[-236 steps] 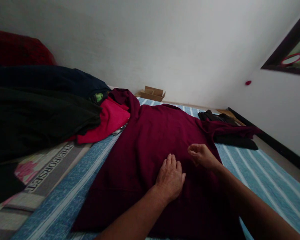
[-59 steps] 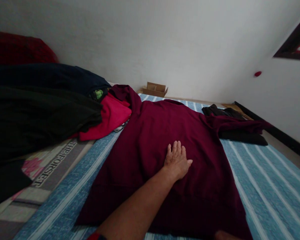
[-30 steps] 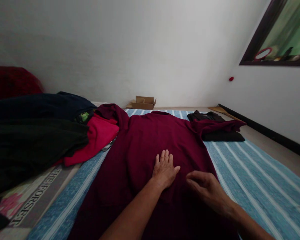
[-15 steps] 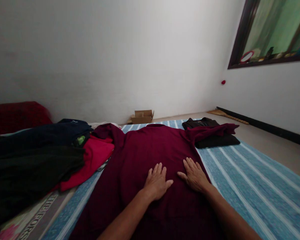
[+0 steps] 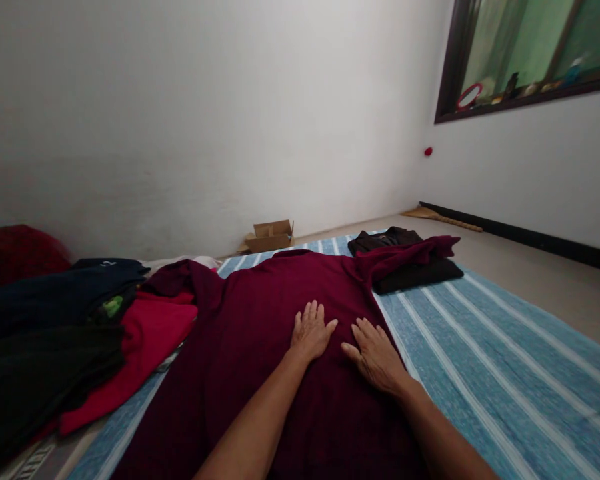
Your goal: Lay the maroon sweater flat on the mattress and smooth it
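A dark maroon long-sleeved top [image 5: 265, 307] lies spread out, its collar end away from me and its sleeves out to both sides. My left hand [image 5: 311, 331] rests flat on the middle of the cloth, fingers stretched. To its right, my right hand [image 5: 375, 353] also lies palm down near the garment's right edge, thumb apart. Neither hand grips anything. The right sleeve lies over folded dark clothes [image 5: 420, 275], while the left one reaches onto a heap of clothing. The top's lower end runs out of view beneath my forearms.
Striped blue bedding [image 5: 460, 360] spreads under everything. On the left are a red garment [image 5: 155, 333], a dark green garment [image 5: 45, 373] and a navy one [image 5: 65, 287]. A cardboard box [image 5: 270, 237] sits by the wall, and a straw broom [image 5: 440, 217] lies on the floor.
My left hand has slid farther up the top, away from me. My right hand stays flat near the right edge. The view has turned slightly, shifting the scene leftward.
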Demonstrator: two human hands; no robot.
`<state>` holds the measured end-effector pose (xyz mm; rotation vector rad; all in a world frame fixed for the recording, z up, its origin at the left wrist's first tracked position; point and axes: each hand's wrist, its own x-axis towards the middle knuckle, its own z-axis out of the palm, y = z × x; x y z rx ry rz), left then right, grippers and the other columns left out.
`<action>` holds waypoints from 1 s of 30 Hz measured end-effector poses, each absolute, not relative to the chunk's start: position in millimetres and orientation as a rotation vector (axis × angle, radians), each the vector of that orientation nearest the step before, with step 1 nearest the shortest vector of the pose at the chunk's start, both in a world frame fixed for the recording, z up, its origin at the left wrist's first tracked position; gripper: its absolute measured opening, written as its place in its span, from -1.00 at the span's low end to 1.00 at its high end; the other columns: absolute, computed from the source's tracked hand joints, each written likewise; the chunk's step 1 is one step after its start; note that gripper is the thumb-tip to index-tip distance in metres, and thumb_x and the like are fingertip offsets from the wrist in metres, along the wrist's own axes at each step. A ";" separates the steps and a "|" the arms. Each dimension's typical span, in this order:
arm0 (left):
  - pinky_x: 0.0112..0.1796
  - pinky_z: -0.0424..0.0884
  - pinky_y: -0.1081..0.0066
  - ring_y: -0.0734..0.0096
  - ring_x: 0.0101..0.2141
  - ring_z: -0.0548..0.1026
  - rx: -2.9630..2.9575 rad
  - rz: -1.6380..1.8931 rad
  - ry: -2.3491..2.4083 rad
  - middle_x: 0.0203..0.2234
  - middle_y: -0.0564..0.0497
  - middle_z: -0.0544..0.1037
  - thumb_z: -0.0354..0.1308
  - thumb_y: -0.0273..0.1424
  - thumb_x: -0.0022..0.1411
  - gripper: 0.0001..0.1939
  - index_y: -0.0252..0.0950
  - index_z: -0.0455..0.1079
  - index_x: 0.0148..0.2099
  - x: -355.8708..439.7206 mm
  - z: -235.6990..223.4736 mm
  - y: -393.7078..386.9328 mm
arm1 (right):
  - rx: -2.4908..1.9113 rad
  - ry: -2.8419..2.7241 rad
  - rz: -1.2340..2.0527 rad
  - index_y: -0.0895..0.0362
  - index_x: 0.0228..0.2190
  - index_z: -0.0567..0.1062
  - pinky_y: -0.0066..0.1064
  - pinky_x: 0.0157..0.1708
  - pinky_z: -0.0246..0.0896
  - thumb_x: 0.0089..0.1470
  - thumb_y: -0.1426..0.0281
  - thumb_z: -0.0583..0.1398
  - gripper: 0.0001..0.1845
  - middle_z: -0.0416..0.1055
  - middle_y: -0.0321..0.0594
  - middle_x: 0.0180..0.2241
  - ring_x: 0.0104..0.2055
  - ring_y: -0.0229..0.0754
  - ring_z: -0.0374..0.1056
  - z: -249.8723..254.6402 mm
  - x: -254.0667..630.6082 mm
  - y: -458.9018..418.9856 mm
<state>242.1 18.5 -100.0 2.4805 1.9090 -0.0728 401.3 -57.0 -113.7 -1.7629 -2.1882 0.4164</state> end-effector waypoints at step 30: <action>0.19 -0.15 0.06 0.16 0.28 -0.21 2.511 -0.073 1.680 0.31 -0.20 -0.14 -0.39 -0.03 0.29 -0.25 -0.47 -0.11 0.33 294.4 -102.1 55.2 | -1.989 -2.023 0.210 0.24 0.17 0.22 -0.02 0.20 -0.28 0.20 0.15 -0.08 -0.38 0.02 0.05 0.23 0.29 0.08 -0.13 -115.5 401.4 -56.6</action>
